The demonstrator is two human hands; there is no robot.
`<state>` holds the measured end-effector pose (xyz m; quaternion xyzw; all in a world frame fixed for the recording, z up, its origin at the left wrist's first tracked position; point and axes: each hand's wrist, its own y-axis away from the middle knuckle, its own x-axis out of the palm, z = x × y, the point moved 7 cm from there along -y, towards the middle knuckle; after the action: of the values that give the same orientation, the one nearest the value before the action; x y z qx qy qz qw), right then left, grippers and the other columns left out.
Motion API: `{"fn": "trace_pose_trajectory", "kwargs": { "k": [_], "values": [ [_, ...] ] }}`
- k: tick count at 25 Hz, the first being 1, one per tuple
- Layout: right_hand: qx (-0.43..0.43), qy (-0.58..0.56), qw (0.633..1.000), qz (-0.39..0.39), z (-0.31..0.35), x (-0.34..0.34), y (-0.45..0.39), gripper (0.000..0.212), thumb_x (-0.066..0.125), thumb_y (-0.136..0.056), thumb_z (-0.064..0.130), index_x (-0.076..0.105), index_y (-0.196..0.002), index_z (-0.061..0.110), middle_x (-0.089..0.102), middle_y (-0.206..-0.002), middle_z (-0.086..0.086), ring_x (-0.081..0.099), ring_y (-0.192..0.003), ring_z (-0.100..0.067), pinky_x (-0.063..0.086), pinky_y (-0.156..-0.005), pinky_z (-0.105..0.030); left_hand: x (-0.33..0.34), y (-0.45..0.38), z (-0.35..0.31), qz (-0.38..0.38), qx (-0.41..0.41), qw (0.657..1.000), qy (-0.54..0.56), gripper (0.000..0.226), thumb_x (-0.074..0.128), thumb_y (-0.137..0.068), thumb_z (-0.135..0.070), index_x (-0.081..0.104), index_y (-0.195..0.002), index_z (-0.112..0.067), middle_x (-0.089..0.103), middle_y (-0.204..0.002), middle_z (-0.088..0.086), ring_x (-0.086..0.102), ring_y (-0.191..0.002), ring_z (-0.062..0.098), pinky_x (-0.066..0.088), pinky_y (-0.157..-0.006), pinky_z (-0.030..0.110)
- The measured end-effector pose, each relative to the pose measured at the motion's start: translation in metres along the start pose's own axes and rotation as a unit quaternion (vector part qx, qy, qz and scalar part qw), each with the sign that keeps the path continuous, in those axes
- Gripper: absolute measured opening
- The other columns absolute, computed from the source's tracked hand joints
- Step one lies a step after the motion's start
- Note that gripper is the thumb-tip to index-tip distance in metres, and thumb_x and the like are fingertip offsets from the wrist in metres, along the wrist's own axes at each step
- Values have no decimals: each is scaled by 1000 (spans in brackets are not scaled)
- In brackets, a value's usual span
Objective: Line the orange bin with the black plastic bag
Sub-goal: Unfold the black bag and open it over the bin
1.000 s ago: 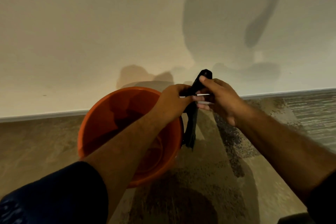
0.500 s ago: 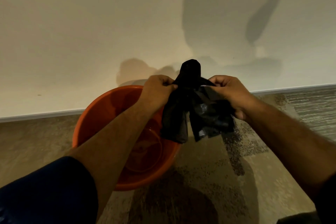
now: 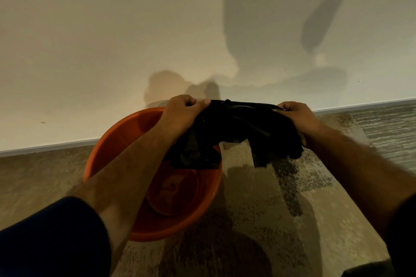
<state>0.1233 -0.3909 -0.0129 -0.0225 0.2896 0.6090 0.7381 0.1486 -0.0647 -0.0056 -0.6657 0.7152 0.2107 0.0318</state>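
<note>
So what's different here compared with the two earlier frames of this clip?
The left hand and right hand have pulled apart sideways, spreading the black plastic bag from a narrow folded strip into a wide sheet; its left part hangs over the orange bin. Both hands keep their grip. The bin stays on the floor, unlined.

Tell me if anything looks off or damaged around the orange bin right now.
Nothing stands out. The orange bin sits upright on the floor, unlined, and the black plastic bag is stretched, still bunched, between the left hand and right hand. No tear visible.
</note>
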Motion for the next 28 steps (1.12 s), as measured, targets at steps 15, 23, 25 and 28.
{"fn": "trace_pose_trajectory", "kwargs": {
  "k": [15, 23, 25, 28],
  "values": [
    [-96, 63, 993, 18, -15, 28, 2, 41, 73, -97, 44, 63, -82, 7, 63, -74, -5, 58, -69, -20, 47, -65, -29, 24, 7, -5, 105, 24, 991, -77, 14, 86, -88, -25, 83, -86, -11, 83, -83, 5, 81, -80, 19, 67, -87, 41],
    [-144, 268, 907, 291, -19, 79, 18, 12, 80, -91, 7, 79, -99, -2, 81, -97, -19, 77, -84, -19, 59, -84, -37, 26, 7, -17, 99, 46, 991, -73, 34, 76, -97, -38, 77, -95, -4, 81, -92, 16, 79, -85, 25, 65, -81, 43],
    [-111, 254, 914, 296, -22, 68, 14, 11, 71, -97, 9, 82, -98, 5, 83, -90, -8, 75, -74, -7, 57, -76, -29, 18, 6, -22, 111, 57, 989, -79, 38, 83, -87, -46, 77, -89, -9, 80, -81, 6, 76, -72, 12, 64, -68, 28],
    [-48, 126, 962, 237, -17, 46, 8, 23, 60, -102, 20, 77, -88, 24, 76, -78, 1, 75, -75, -19, 56, -66, -29, 3, 6, -32, 146, 74, 979, -121, 52, 91, -63, -61, 79, -85, -15, 79, -78, 1, 73, -70, 7, 57, -63, 22]
  ]
}}
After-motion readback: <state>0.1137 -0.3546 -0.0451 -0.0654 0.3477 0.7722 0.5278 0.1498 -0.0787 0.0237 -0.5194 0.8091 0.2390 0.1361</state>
